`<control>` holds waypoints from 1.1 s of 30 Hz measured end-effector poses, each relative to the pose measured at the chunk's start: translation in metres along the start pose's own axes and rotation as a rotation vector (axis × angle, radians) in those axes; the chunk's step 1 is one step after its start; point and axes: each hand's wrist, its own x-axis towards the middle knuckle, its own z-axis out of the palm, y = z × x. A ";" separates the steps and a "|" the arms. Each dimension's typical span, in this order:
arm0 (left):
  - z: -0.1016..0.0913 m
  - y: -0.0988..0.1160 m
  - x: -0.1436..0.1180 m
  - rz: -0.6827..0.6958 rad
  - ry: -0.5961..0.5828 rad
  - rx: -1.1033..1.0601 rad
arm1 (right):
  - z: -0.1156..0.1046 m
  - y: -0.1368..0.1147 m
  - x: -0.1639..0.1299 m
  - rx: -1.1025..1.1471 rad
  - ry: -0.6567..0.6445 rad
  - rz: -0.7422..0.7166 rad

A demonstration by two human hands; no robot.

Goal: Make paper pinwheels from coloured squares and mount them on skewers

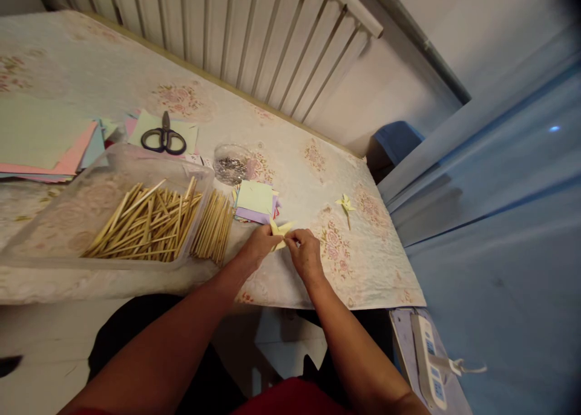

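A pale yellow paper pinwheel [280,228] is held near the table's front edge. My left hand [263,244] pinches its left side, fingers closed. The fingertips of my right hand [305,250] are closed at its middle; whether they also hold a pin there is too small to tell. Just beyond my left hand lies a stack of small coloured paper squares [255,197], pale green on top. A finished-looking yellow pinwheel on a stick [346,204] lies farther right on the flowered tablecloth [308,191].
Left of my hands, a clear plastic box [59,236] holds many wooden sticks [149,224], with a bundle of sticks [212,227] beside it. Behind are a round dish of metal pins [231,166], scissors [164,138] and large coloured sheets [43,137]. A power strip [430,360] sits lower right.
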 end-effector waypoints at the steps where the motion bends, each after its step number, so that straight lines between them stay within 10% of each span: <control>1: 0.000 0.000 0.000 -0.001 0.000 0.002 | 0.000 0.000 0.000 -0.002 0.001 0.000; 16: 0.001 0.002 -0.003 0.094 0.091 0.238 | -0.011 -0.009 0.012 -0.197 -0.156 -0.146; 23: 0.003 0.009 -0.008 0.128 0.095 0.465 | 0.010 0.003 0.005 0.193 -0.067 0.263; 29: 0.003 0.008 -0.005 0.121 0.102 0.538 | 0.000 -0.004 0.007 -0.068 -0.109 -0.100; 33: 0.002 0.005 -0.002 0.129 0.106 0.542 | 0.003 -0.001 0.005 -0.001 -0.064 -0.017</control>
